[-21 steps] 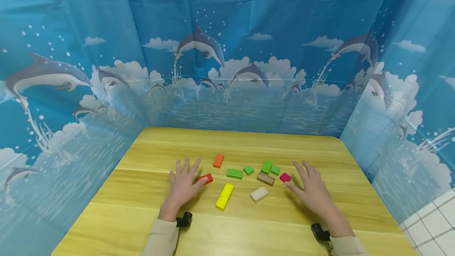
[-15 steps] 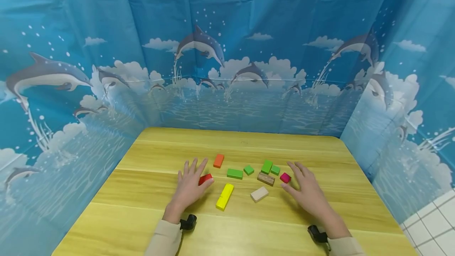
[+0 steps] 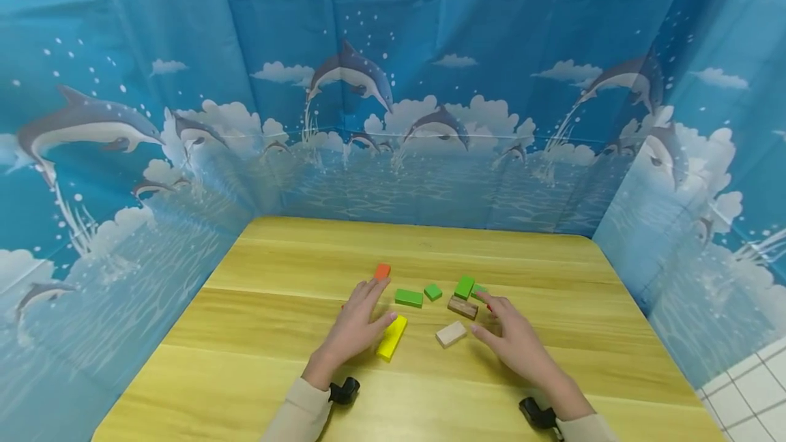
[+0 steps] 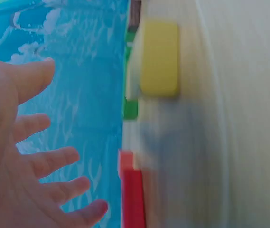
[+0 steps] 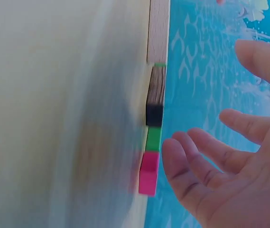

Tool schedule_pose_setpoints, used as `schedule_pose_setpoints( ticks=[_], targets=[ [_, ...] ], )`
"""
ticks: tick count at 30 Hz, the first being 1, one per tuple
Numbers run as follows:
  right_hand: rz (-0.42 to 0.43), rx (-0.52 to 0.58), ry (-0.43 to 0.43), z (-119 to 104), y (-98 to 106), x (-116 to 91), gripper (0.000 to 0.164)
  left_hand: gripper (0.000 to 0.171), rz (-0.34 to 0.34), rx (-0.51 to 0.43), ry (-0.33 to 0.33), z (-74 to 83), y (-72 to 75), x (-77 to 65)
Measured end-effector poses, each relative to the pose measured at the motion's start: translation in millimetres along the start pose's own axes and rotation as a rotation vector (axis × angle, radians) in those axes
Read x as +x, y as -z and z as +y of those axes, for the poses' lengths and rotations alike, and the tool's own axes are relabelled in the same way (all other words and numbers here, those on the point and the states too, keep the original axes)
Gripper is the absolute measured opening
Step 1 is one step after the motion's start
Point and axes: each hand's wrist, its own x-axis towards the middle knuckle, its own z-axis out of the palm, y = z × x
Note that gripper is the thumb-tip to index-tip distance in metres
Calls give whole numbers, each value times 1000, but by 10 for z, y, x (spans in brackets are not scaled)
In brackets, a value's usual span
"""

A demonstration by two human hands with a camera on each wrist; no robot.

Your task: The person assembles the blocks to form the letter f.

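In the head view my left hand [image 3: 353,329] hovers over the table with its fingers spread. Its thumb overlaps the yellow block [image 3: 393,340]; a red block [image 4: 133,202] shows below its fingers in the left wrist view and is mostly hidden from the head. My right hand [image 3: 516,343] is held above the table too, fingers apart and holding nothing. It covers most of a pink block [image 5: 148,175]. Just left of it lie a pale wooden block [image 3: 451,334] and a brown wood-grained block [image 3: 462,307].
Between the hands lie a long green block [image 3: 409,298] and a small green block [image 3: 432,292]. Another green block [image 3: 464,286] touches the brown one. An orange block [image 3: 383,270] lies farther back. A blue dolphin curtain [image 3: 417,183] surrounds the wooden table [image 3: 245,360].
Both hands have moved inward: the left to the right, from the red block towards the yellow one, and the right to the left, over the pink block. The head view has shifted slightly.
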Motion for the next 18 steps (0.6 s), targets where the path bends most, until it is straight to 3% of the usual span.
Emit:
schedule_pose_setpoints(
  ticks=[6, 11, 18],
  targets=[
    [-21, 83, -25, -74, -72, -10, 64, 63, -30, -100, -63, 201, -79, 35],
    [-55, 126, -72, -96, -108, -22, 60, 59, -119, -157, -82, 383, -200, 53],
    [-96, 176, -66, -120, -142, -41, 58, 54, -241, -222, -97, 535, -385, 72]
  ],
)
